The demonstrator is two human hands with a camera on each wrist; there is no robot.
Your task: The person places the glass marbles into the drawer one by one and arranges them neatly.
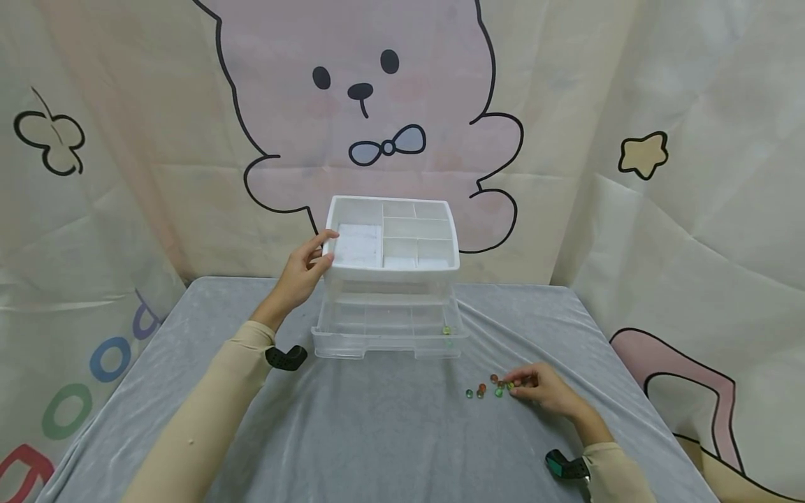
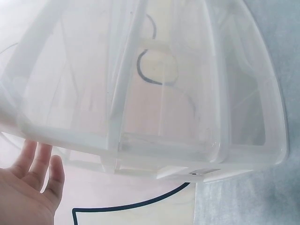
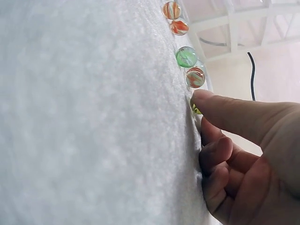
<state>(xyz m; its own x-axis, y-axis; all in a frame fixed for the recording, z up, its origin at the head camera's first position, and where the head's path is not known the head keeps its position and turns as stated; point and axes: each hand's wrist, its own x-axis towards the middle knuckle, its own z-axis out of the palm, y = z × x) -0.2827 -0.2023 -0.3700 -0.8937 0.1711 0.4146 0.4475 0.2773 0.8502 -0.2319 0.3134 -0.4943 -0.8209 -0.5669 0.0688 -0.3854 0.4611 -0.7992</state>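
Plastic drawer organizer point(image 1: 391, 270): far centre on cloth-covered tabletop point(image 1: 352, 426)
Left hand point(image 1: 299, 271): grips organizer's left edge
Right hand point(image 1: 546, 391): pinches yellow marble point(image 1: 511, 385) beside other glass marbles point(image 1: 482, 387), near right

A swirled glass marble point(image 3: 172, 10) is showing orange and white; a second marble point(image 3: 186, 56) is gleaming green, a third marble point(image 3: 197, 110) yellow. The top tray point(image 1: 391, 267) is looking plain white, the tablecloth point(image 1: 365, 419) blue-grey. A black-outlined, pinkish cartoon bear point(image 1: 434, 91) is wearing a pale-blue bow tie point(image 1: 365, 152).
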